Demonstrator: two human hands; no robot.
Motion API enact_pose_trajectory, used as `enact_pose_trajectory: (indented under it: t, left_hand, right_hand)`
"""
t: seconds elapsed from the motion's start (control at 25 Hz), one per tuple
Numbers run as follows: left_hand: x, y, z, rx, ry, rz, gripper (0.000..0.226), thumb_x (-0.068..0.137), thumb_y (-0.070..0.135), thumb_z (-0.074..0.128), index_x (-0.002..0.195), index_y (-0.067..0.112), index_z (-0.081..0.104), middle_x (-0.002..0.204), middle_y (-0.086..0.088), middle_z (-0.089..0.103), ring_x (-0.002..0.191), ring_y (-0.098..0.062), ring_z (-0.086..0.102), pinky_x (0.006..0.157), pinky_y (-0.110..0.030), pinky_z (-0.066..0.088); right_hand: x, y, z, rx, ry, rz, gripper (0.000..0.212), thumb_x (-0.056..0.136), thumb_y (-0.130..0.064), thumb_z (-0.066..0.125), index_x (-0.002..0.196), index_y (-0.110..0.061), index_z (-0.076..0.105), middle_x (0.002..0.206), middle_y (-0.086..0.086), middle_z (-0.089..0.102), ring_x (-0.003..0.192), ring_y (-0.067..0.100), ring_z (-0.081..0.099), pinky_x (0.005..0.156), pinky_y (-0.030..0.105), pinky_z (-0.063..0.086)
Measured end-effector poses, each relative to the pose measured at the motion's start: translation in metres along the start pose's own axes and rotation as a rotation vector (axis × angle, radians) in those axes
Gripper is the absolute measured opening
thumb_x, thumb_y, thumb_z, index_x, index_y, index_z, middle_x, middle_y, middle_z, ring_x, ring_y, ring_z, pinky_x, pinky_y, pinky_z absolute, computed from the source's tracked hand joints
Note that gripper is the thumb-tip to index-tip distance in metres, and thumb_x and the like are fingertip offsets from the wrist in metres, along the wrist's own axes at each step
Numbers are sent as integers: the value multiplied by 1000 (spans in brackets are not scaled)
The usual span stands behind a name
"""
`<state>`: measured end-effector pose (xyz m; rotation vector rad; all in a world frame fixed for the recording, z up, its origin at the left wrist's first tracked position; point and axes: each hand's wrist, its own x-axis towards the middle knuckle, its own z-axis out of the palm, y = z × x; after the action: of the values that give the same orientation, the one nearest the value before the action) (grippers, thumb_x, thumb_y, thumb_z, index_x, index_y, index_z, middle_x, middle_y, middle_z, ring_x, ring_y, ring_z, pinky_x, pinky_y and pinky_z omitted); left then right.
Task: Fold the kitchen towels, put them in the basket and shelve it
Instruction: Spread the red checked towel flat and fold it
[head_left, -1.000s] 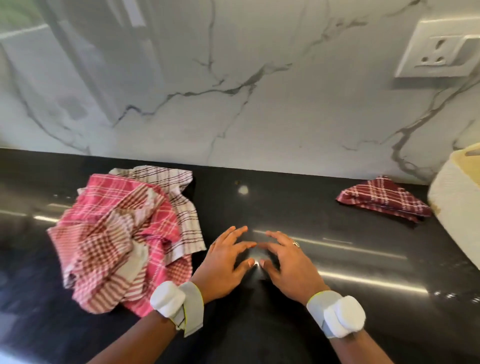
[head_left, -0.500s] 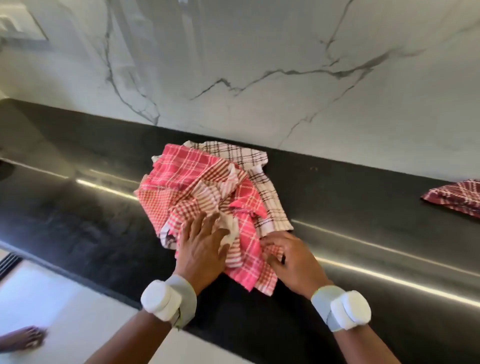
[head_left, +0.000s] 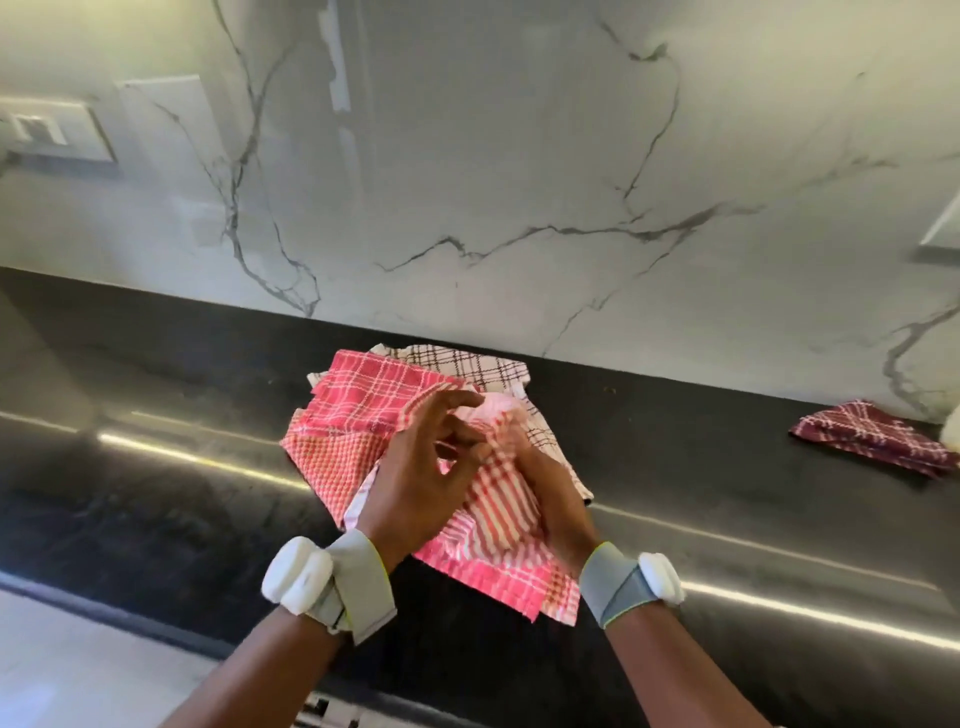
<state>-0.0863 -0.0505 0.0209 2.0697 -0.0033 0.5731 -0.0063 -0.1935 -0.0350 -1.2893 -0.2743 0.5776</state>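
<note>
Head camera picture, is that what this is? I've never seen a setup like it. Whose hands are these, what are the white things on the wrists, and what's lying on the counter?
Yes: a person wears the camera on their head, so you look down at their own hands. The left hand and right hand gather a crumpled pink checked towel lying on a white towel with dark lines, on a black countertop. A folded maroon checked towel lies to the right. Each wrist carries a grey band with a white device; its purpose isn't visible.

A single head-worn wide-angle camera looks forward and steeply down from close above the black table (head_left: 156, 499), facing the marble wall (head_left: 519, 156) behind it, with both forearms entering from the bottom edge and the table's front edge and some floor at lower left.
</note>
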Motion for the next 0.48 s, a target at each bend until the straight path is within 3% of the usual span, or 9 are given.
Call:
enact_pose_trajectory:
  t: [0.08, 0.16, 0.24, 0.32, 0.36, 0.4, 0.48]
  left_hand:
    - [14, 24, 7, -57, -122, 88, 43, 86, 9, 70, 123, 26, 54, 88, 9, 72, 86, -3, 67, 77, -15, 51]
    - [24, 39, 15, -54, -228, 155, 40, 88, 10, 67, 123, 25, 55, 90, 8, 73, 87, -3, 68, 78, -15, 51]
    - [38, 50, 21, -123, -168, 216, 32, 90, 7, 64, 119, 21, 60, 94, 7, 71, 86, -5, 67, 76, -18, 53]
    - [59, 57, 21, -178, -10, 272, 24, 93, 9, 60, 115, 19, 62, 103, 7, 66, 92, -7, 64, 76, -18, 50]
    - [74, 66, 24, -208, -13, 298, 23, 95, 15, 58, 118, 20, 60, 112, 8, 63, 101, -7, 60, 81, -19, 48]
    - [87, 74, 25, -242, -93, 301, 27, 97, 23, 54, 123, 21, 58, 121, 9, 60, 111, -7, 56, 89, -23, 47]
    - [109, 90, 33, -351, -449, 255, 35, 99, 28, 47, 130, 13, 53, 131, 1, 57, 123, -13, 52, 103, -29, 43]
  right_hand:
    - [-5, -31, -5, 180, -57, 50, 54, 96, -45, 49, 127, -3, 58, 123, 24, 62, 109, 35, 61, 100, 47, 45]
    - [-9, -64, -11, 44, 16, -29, 41, 90, -32, 62, 116, -1, 65, 113, 25, 66, 100, 34, 64, 91, 41, 51]
    - [-15, -96, -21, -101, 101, -105, 29, 84, -21, 68, 107, -3, 70, 106, 21, 70, 96, 33, 66, 90, 39, 53]
    - [-26, -127, -32, -191, 127, -133, 34, 80, -25, 71, 108, -5, 70, 108, 17, 71, 101, 32, 67, 98, 42, 49]
    - [-38, -144, -40, -219, 155, -149, 39, 78, -29, 71, 109, -5, 70, 108, 16, 71, 102, 30, 67, 98, 41, 49]
    - [-46, -159, -47, -249, 167, -167, 42, 78, -32, 69, 109, -5, 69, 109, 16, 71, 102, 28, 67, 97, 39, 49]
    - [-63, -186, -55, -325, 155, -198, 43, 82, -37, 67, 107, -2, 69, 109, 18, 70, 99, 27, 67, 93, 37, 51]
